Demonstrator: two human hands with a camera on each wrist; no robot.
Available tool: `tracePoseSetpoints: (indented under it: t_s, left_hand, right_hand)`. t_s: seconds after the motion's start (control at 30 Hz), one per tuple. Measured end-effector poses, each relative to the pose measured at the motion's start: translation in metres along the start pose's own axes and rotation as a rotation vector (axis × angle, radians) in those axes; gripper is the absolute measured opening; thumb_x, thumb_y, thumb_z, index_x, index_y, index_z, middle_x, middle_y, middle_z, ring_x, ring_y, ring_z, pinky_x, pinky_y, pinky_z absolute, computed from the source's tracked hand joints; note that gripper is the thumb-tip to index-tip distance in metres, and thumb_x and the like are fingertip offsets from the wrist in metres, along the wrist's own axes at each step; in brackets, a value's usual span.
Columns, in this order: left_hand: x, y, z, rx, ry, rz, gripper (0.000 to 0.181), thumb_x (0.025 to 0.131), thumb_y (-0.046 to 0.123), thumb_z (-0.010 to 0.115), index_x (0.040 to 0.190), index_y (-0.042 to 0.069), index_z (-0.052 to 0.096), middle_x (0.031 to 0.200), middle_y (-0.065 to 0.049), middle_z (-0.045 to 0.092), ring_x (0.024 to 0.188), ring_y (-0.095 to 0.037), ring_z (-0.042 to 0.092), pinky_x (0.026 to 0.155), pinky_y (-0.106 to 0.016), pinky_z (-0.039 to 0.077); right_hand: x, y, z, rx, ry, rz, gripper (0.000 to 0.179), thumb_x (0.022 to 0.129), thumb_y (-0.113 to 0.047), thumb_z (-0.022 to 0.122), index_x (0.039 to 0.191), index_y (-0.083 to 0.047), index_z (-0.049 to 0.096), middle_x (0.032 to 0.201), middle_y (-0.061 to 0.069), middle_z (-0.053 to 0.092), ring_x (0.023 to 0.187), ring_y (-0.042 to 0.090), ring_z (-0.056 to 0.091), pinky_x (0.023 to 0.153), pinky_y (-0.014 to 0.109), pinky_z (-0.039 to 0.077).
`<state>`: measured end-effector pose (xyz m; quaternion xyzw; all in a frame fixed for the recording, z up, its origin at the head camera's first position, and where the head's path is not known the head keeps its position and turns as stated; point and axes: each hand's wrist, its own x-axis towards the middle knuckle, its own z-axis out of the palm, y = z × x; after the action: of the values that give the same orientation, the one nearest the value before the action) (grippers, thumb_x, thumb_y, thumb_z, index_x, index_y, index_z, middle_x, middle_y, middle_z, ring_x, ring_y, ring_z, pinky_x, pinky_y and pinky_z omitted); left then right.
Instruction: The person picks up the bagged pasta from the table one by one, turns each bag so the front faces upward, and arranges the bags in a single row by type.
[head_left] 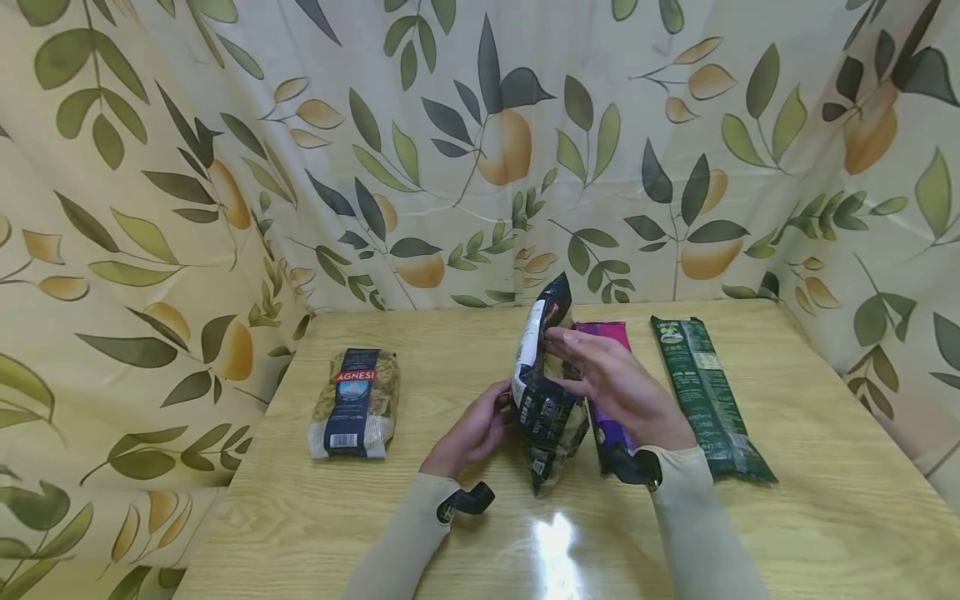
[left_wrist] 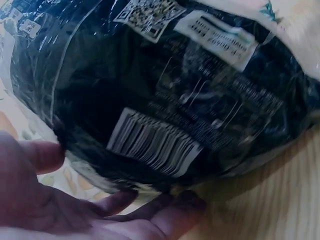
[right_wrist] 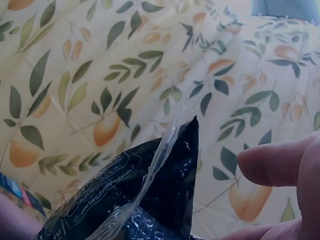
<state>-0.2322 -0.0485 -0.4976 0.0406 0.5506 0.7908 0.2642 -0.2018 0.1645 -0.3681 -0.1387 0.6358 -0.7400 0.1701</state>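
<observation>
A black and clear plastic pasta bag (head_left: pixel 551 408) stands tilted on its edge at the middle of the table, its labels and barcode (left_wrist: pixel 155 142) showing in the left wrist view. My left hand (head_left: pixel 480 429) grips its lower left side, the thumb (left_wrist: pixel 42 156) at the edge and the fingers curled under. On the other side, my right hand (head_left: pixel 618 383) lies against the bag with fairly straight fingers. Its thumb (right_wrist: pixel 275 162) stands apart from the bag's black upper corner (right_wrist: pixel 177 170) in the right wrist view. Some right fingertips are hidden.
An Agnesi pasta bag (head_left: pixel 354 404) lies at the left of the wooden table (head_left: pixel 285 517). Right of the black bag are a pink and purple packet (head_left: pixel 611 337), partly hidden by my right hand, and a long green packet (head_left: pixel 708 392). A leaf-patterned curtain (head_left: pixel 450 208) borders the table behind.
</observation>
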Motion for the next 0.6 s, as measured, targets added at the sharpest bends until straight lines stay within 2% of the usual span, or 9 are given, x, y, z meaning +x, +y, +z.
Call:
tracePoseSetpoints:
  t_s: [0.1,0.2,0.27,0.37,0.47,0.6]
  left_hand:
    - [-0.003,0.005,-0.006,0.072,0.002,0.003,0.04,0.109,0.037,0.038,0.129,0.008,0.057,0.124,-0.002,0.056,0.11,-0.016,0.057,0.098,-0.033,0.05]
    - [-0.006,0.013,-0.01,0.234,0.061,0.01,0.046,0.11,0.033,0.037,0.14,0.003,0.053,0.137,-0.013,0.057,0.12,-0.027,0.06,0.102,-0.044,0.054]
    - [-0.009,0.021,-0.012,0.325,0.108,0.052,0.049,0.109,0.028,0.037,0.148,0.0,0.047,0.146,-0.02,0.053,0.128,-0.034,0.058,0.105,-0.051,0.053]
    - [-0.018,0.04,-0.012,0.398,0.172,0.142,0.051,0.111,0.029,0.036,0.151,-0.001,0.044,0.152,-0.023,0.05,0.139,-0.038,0.051,0.11,-0.059,0.049]
    - [-0.03,0.058,-0.01,0.401,0.198,0.207,0.053,0.112,0.036,0.035,0.148,0.0,0.048,0.146,-0.023,0.055,0.131,-0.032,0.057,0.104,-0.055,0.054]
    - [-0.038,0.069,-0.011,0.411,0.198,0.185,0.055,0.11,0.041,0.041,0.148,0.002,0.049,0.132,-0.022,0.064,0.106,-0.018,0.067,0.091,-0.039,0.058]
  right_hand:
    - [0.004,0.004,0.004,0.023,-0.005,-0.005,0.063,0.111,-0.033,0.044,0.157,0.009,0.03,0.166,0.024,0.03,0.151,0.028,0.037,0.121,0.058,0.036]
    - [0.008,0.008,0.007,0.047,-0.019,-0.019,0.062,0.111,-0.032,0.046,0.156,0.008,0.032,0.163,0.023,0.035,0.148,0.027,0.04,0.117,0.05,0.045]
    - [0.01,0.01,0.01,0.065,-0.034,-0.025,0.062,0.111,-0.031,0.046,0.156,0.01,0.032,0.162,0.021,0.035,0.148,0.028,0.04,0.115,0.045,0.047]
    - [0.015,0.013,0.013,0.066,-0.055,-0.013,0.062,0.111,-0.031,0.046,0.155,0.01,0.032,0.163,0.023,0.035,0.151,0.033,0.037,0.115,0.039,0.048]
    - [0.02,0.017,0.017,0.057,-0.069,0.008,0.064,0.111,-0.031,0.045,0.156,0.012,0.028,0.165,0.027,0.03,0.154,0.039,0.032,0.117,0.035,0.045]
    - [0.023,0.022,0.018,0.058,-0.066,0.02,0.063,0.112,-0.029,0.044,0.156,0.013,0.028,0.165,0.03,0.029,0.155,0.043,0.029,0.119,0.036,0.043]
